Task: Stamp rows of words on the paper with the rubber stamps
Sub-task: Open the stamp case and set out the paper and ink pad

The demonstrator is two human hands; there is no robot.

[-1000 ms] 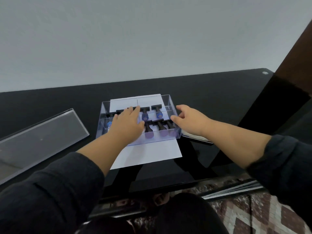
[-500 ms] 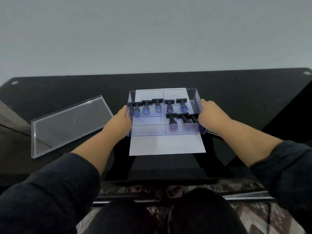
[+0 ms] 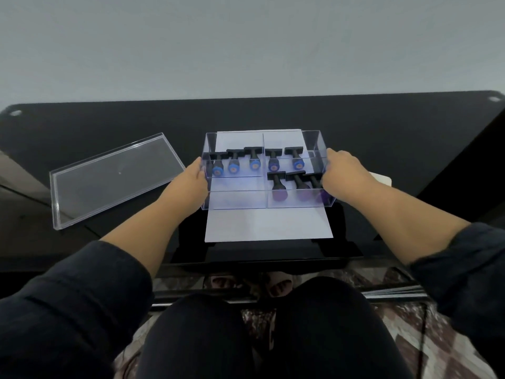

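A clear plastic box (image 3: 235, 199) with dividers stands on a white sheet of paper (image 3: 267, 225) on the black table. Inside lie several rubber stamps (image 3: 254, 160) with black handles and blue or purple ends, one row at the back and a few at the front right. My left hand (image 3: 191, 181) grips the box's left wall. At the opposite end my right hand (image 3: 344, 173) grips the right wall. The fingertips of both hands are hidden behind the box walls.
The box's clear lid (image 3: 114, 176) lies flat on the table to the left. A white object (image 3: 382, 178) peeks out behind my right wrist. The table's front edge (image 3: 259, 266) runs just above my knees; a grey wall stands behind the table.
My left hand has come off the stamps inside the box and now holds its left wall; my right hand stays at the right wall. The camera view swung left.
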